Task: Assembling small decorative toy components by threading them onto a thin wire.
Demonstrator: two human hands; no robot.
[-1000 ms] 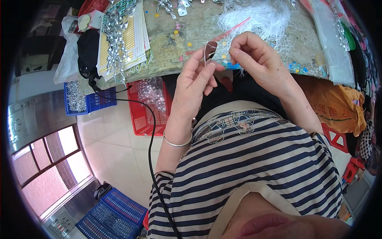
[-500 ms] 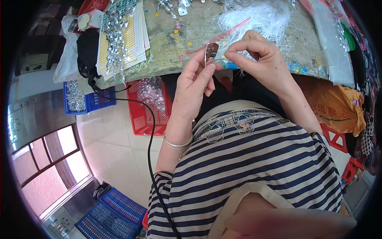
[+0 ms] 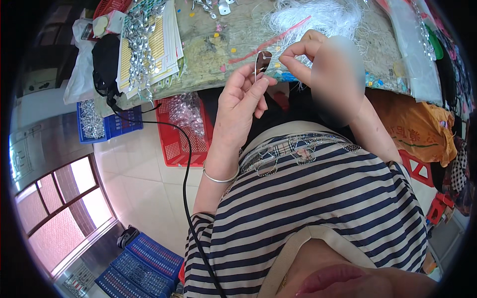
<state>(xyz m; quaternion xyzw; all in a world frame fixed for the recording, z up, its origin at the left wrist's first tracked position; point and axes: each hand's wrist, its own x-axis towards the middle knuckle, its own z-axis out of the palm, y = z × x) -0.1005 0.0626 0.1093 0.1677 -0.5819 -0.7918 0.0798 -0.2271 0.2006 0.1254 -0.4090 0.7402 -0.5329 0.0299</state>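
My left hand [image 3: 243,99] is closed, with thumb and fingers pinching a small shiny oval metal piece [image 3: 263,60]. The piece stands upright above the fingertips, its rounded end up and its face reflecting dark brown. Just to its right is my right hand [image 3: 320,62], thumb and forefinger pressed together; whatever they hold is too fine to make out. A blur covers much of that hand's back. Beyond the hands, a loose heap of white threads [image 3: 313,20] lies on the worn table [image 3: 203,59], a thin red strip [image 3: 271,45] beside it.
Silver twisted strands [image 3: 140,54] lie on papers [image 3: 169,54] at the left. A black cable [image 3: 188,174] runs down past my left arm. Below the table edge stand a blue basket [image 3: 121,130] and a red basket [image 3: 174,149]; an orange bag [image 3: 422,134] hangs at right.
My right hand has shifted slightly up and left, its pinched fingertips still near the metal piece. The piece has turned a little in my left hand. The whole view has shifted slightly.
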